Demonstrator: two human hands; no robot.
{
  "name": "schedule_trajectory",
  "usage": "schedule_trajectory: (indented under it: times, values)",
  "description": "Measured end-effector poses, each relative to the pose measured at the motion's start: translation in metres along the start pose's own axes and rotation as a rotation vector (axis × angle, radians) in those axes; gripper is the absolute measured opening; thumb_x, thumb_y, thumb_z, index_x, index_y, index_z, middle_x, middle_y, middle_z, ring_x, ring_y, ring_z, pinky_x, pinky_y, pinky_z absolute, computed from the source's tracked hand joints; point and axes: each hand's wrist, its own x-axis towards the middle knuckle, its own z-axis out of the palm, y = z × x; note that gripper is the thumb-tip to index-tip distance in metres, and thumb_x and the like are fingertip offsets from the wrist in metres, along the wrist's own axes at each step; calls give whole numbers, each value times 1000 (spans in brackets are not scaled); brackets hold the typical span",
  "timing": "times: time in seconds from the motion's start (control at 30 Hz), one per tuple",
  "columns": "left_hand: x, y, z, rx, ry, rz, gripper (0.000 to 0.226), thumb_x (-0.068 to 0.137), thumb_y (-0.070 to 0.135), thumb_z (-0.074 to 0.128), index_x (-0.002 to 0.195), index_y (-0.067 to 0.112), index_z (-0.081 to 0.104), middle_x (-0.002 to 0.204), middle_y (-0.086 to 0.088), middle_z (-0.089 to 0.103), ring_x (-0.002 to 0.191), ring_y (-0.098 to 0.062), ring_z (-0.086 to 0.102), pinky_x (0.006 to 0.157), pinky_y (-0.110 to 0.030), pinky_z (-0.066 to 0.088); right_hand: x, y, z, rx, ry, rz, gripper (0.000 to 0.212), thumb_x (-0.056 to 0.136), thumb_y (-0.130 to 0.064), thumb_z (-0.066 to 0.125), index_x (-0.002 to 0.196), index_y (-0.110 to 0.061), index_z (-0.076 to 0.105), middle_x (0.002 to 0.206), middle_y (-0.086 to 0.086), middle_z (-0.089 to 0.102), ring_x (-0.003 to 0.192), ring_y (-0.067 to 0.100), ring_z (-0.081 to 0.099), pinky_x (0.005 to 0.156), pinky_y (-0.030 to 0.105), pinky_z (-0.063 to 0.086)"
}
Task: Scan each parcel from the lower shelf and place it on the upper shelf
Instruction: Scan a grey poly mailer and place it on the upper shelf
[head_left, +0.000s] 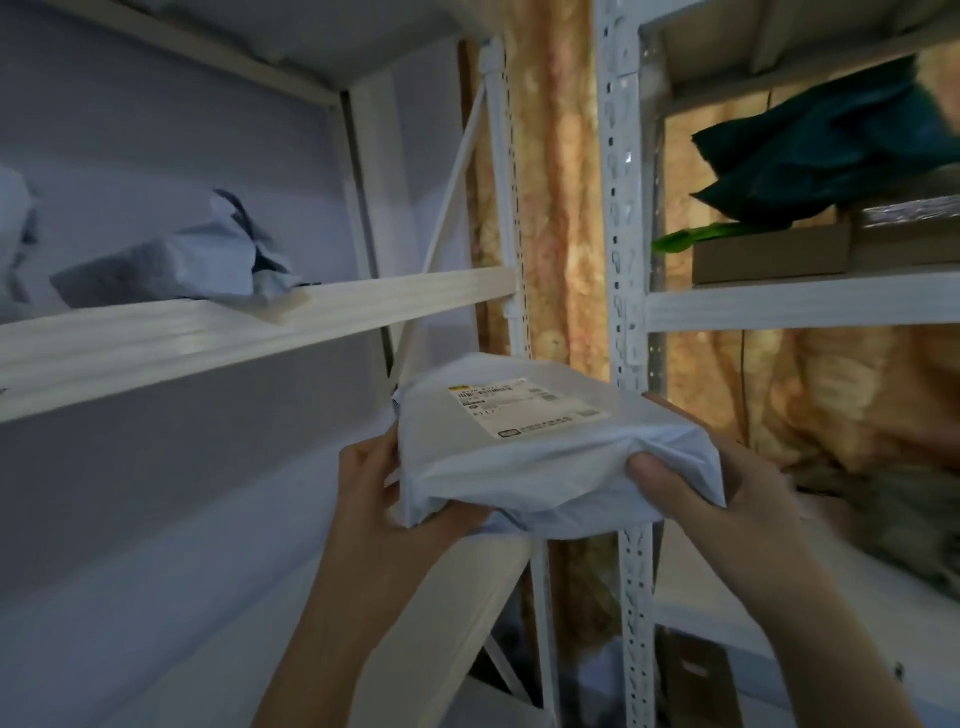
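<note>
head view, looking up into white metal shelving. a flat pale-grey plastic mailer parcel (550, 447), carrying a white printed shipping label (524, 408) on its upper face, is held in the air at about 6 o'clock from the frame centre, just below the front edge of the upper white shelf board (249, 332) and clear of it. the label text is too blurred to read.

left hand (379, 499): at 7 o'clock of the parcel, fingers curled round the parcel's left edge and underside, thumb lying up along its near left corner; it grips the parcel.

right hand (711, 499): at 4 o'clock of the parcel, thumb (649, 470) pressed into the crumpled near right corner, the remaining fingers passing behind the right edge; it grips the parcel too.

on the upper shelf board, at 10 o'clock of the held parcel and well apart from it, lies a second crumpled pale-grey plastic mailer bag (182, 260), its near corner overhanging the board's front edge. a further pale bundle (15, 234) shows at the far left edge, cut off by the frame.

a white perforated steel upright (623, 234) runs vertically at 1 o'clock, behind the parcel. to its right stands a neighbouring shelf (800, 301) bearing flat brown cardboard boxes (774, 254), with a dark teal crumpled cloth (826, 150) on top of them and a bright green strip (691, 236) jutting out between cloth and box. an orange-brown patterned curtain (550, 208) hangs behind both shelf units.
</note>
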Motion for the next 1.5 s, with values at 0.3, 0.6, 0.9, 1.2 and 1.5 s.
schedule_trajectory:
  times: [0.3, 0.6, 0.9, 1.2, 1.5]
  values:
    - [72, 35, 23, 27, 95, 170, 82, 30, 91, 55, 97, 44, 53, 96, 10, 60, 77, 27, 52, 58, 4, 40, 75, -15, -19, 17, 110, -301, 18, 66, -49, 76, 78, -40, 66, 66, -30, 68, 64, -13, 64, 50, 1, 43]
    - [120, 64, 50, 191, 445, 139, 52, 44, 73, 68, 87, 52, 48, 89, 17, 59, 72, 27, 52, 54, 2, 38, 180, 19, -17, 133, 8, -444, 21, 71, -42, 75, 70, -33, 55, 49, -34, 58, 52, -17, 56, 44, -2, 35]
    - [143, 65, 46, 466, 628, 34, 17, 76, 37, 67, 86, 43, 54, 64, 37, 60, 67, 29, 52, 52, 5, 36, 260, 53, 45, 486, -393, -357, 12, 77, -34, 59, 88, -34, 63, 74, -29, 69, 76, -12, 64, 64, 5, 46]
    - [161, 46, 26, 820, 723, -64, 19, 81, 46, 61, 80, 29, 55, 70, 16, 57, 64, 9, 53, 52, -7, 37, 288, 79, 116, 555, -436, -231, 15, 84, -31, 65, 98, -24, 65, 88, -15, 67, 73, -15, 60, 65, 5, 45]
    - [185, 32, 15, 1174, 782, -92, 58, 84, 47, 60, 122, 4, 52, 110, -15, 61, 101, -34, 58, 76, -39, 44, 307, 87, 154, 389, -408, -240, 51, 86, -40, 62, 129, -16, 52, 130, -2, 57, 114, 9, 54, 90, 17, 45]
